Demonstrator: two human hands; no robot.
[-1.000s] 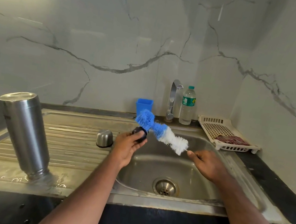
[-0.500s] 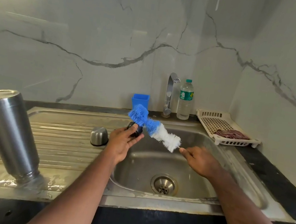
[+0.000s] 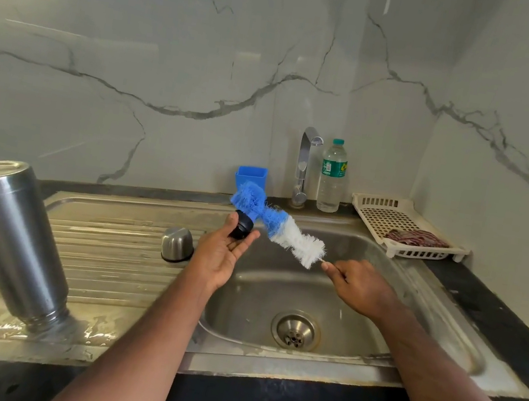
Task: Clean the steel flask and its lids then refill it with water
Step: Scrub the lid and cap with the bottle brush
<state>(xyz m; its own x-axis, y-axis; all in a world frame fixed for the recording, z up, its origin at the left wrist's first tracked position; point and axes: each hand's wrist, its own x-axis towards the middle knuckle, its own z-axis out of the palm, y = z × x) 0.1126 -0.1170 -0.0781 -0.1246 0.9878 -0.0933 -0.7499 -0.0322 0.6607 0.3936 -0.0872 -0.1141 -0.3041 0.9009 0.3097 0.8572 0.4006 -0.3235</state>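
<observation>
Over the sink (image 3: 421, 294), left hand (image 3: 218, 255) pinches small black lid (image 3: 242, 226) at fingertips, right hand (image 3: 358, 289) grips, seemingly by its wire, the blue-white brush (image 3: 278, 225) touching it

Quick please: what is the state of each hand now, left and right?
Left hand: holds the small black lid between thumb and fingers.
Right hand: pinches the handle of the blue-and-white bottle brush, whose bristles meet the lid.

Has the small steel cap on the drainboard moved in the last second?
No. The steel cap stands on the same spot of the drainboard, just left of the sink basin; only the camera shifted.
</observation>
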